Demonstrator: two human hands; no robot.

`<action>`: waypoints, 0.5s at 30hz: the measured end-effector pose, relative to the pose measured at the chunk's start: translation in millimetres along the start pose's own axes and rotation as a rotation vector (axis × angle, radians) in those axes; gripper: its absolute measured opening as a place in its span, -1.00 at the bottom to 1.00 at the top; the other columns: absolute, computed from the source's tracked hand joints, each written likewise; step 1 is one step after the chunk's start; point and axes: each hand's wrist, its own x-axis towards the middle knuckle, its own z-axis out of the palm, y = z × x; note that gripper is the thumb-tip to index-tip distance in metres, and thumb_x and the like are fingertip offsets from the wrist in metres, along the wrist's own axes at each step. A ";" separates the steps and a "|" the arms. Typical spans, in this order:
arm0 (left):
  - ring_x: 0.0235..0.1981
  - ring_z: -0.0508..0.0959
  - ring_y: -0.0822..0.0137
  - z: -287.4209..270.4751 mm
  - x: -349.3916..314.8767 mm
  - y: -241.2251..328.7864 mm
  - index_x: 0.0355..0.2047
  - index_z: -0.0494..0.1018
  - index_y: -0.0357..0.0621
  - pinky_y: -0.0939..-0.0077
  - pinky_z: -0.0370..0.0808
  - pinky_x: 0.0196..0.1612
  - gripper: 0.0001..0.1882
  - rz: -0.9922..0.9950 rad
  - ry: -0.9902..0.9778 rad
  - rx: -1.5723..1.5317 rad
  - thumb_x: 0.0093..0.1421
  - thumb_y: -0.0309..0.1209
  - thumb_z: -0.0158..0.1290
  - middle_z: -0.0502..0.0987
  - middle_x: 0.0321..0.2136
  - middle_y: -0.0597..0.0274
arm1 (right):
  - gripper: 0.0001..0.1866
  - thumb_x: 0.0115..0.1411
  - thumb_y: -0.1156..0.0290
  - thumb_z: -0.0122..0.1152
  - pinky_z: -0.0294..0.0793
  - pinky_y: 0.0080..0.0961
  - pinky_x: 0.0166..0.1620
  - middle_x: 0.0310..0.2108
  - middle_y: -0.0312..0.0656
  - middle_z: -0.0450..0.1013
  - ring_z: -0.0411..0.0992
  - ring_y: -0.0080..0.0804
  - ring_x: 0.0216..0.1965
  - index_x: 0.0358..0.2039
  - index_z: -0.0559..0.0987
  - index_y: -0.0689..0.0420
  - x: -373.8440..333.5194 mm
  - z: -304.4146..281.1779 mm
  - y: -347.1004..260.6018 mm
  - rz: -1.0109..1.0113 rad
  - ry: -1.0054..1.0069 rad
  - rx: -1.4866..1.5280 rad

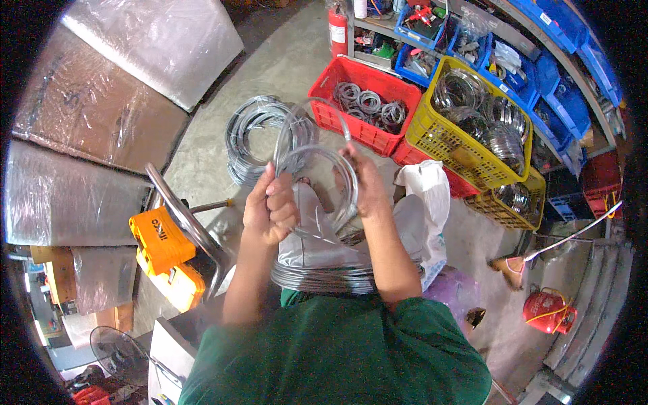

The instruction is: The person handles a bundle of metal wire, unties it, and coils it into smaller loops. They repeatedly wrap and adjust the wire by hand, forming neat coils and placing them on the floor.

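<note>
In front of my lap, my left hand [271, 208] is closed on a loose coil of shiny silvery wire [352, 192]; its thumb points up. My right hand [366, 181] grips the right side of the same coil, its fingers partly hidden. The loops spread between both hands, and one rises above them. Across my lap lies a larger bundle of wire [324, 278], close to my green shirt. On the floor beyond my hands, big wire coils [246, 142] lie stacked, partly behind the held loops.
A red crate [324, 84] and a yellow crate [418, 135] hold smaller coils. Blue bins [496, 84] line the shelf. Wrapped cartons [101, 101] stand left, near an orange case [162, 239] and a bent metal tube [192, 226]. A red gas cylinder [548, 312] and broom [511, 268] are right.
</note>
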 end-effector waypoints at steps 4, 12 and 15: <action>-0.81 -0.11 0.58 -8.2 14.6 4.0 -0.54 0.17 0.12 0.56 -0.16 -0.73 -0.54 0.166 0.049 0.081 0.49 0.02 -0.31 -0.09 -0.79 0.58 | -0.55 0.43 0.02 -0.08 0.45 -0.40 -0.29 -0.58 -0.24 0.38 0.38 -0.34 -0.47 -0.33 0.53 0.16 -8.4 -3.7 28.2 0.198 -0.141 0.284; -0.77 0.04 0.51 -30.5 34.0 -28.1 -0.60 0.15 0.13 0.50 0.01 -0.67 -0.51 0.406 0.432 0.796 0.38 0.08 -0.11 0.04 -0.76 0.50 | -0.51 0.36 -0.15 -0.03 0.42 0.00 0.12 -0.13 0.02 0.56 0.51 -0.02 -0.05 -0.23 0.51 0.06 -29.2 -30.6 45.1 0.086 -0.242 0.211; -0.76 0.07 0.53 -37.9 35.3 -30.2 -0.57 0.19 0.07 0.51 0.05 -0.67 -0.54 0.432 0.379 0.929 0.41 0.02 -0.11 0.08 -0.74 0.48 | -0.66 0.37 0.01 0.08 0.51 -0.02 0.03 -0.10 -0.04 0.54 0.53 -0.08 -0.07 -0.11 0.50 0.02 -31.9 -38.8 49.1 0.029 -0.240 -0.005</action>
